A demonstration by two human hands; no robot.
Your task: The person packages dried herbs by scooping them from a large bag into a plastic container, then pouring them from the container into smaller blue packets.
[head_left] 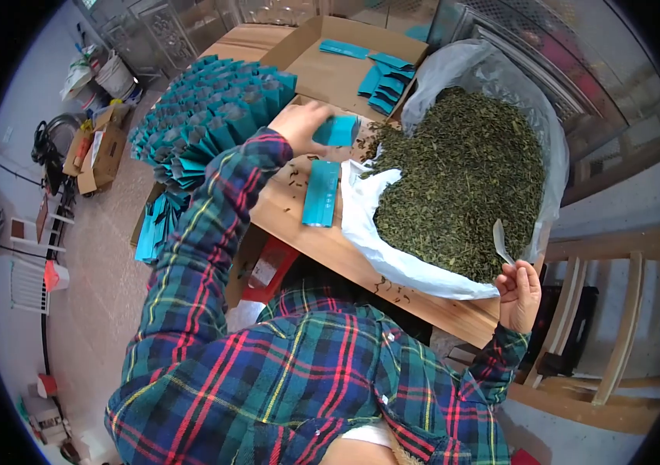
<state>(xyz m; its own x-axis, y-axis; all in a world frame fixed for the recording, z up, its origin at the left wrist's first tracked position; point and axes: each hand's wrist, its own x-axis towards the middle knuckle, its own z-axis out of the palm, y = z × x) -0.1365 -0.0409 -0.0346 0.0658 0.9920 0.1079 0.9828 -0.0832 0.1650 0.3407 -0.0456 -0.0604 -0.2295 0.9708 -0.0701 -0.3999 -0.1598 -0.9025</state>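
Note:
My left hand is at the table's far side, its fingers and thumb closed around the near end of a small teal packet. Another teal packet lies flat on the wood, closer to my body. Over on the right, my right hand pinches the handle of a whitish spoon. Its bowl points up and away, over the edge of a heap of dried green leaves. The heap fills a large white plastic bag with its mouth spread wide.
Many upright teal packets are massed on the left. Behind stands a cardboard box with several flat packets. Leaf bits lie on the wooden table. A wooden rack is at right; a carton is on the floor.

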